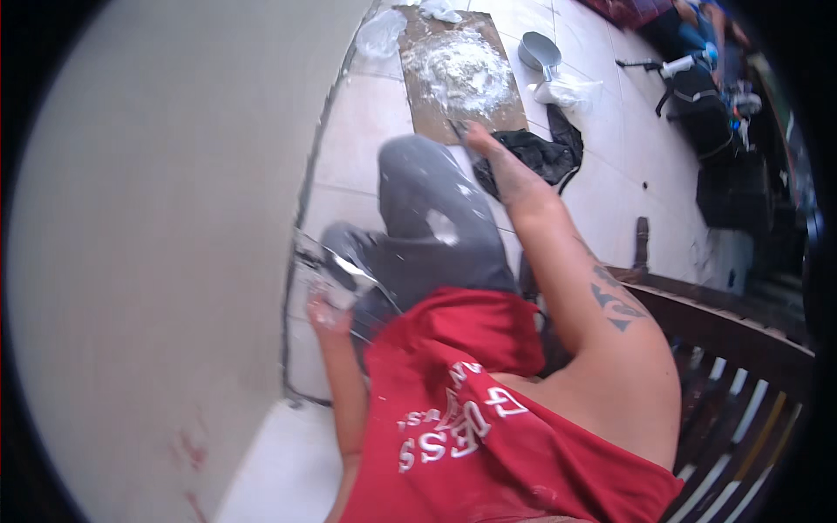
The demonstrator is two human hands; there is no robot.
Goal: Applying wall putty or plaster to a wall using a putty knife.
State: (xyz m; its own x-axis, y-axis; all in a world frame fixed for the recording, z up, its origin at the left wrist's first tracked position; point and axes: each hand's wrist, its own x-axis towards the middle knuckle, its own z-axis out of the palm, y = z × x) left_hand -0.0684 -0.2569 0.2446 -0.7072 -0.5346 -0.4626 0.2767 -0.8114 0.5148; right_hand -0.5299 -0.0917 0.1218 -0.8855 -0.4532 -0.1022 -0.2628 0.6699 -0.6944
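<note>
On the tiled floor ahead lies a brown board (427, 125) with a heap of white, floury dough-like stuff (466, 71) spread across it. My right hand (476, 137) is at the board's near edge, fingers closed by a thin dark thing (457, 131) that I cannot make out. A crumpled black bag or cloth (536, 155) lies beside that hand. My left hand (327, 309), dusted white, is low by the wall, next to my bent leg in grey trousers (427, 196). Close to it is a blurred dark and white object (349, 268); whether the hand touches it is unclear.
Right of the board stand a grey long-handled pan (539, 52) and a bag of white powder (568, 91). A clear plastic bag (381, 35) lies at its left. A plain wall (174, 218) runs along my left, a dark slatted bench (715, 318) at right. Another person (697, 26) is far right.
</note>
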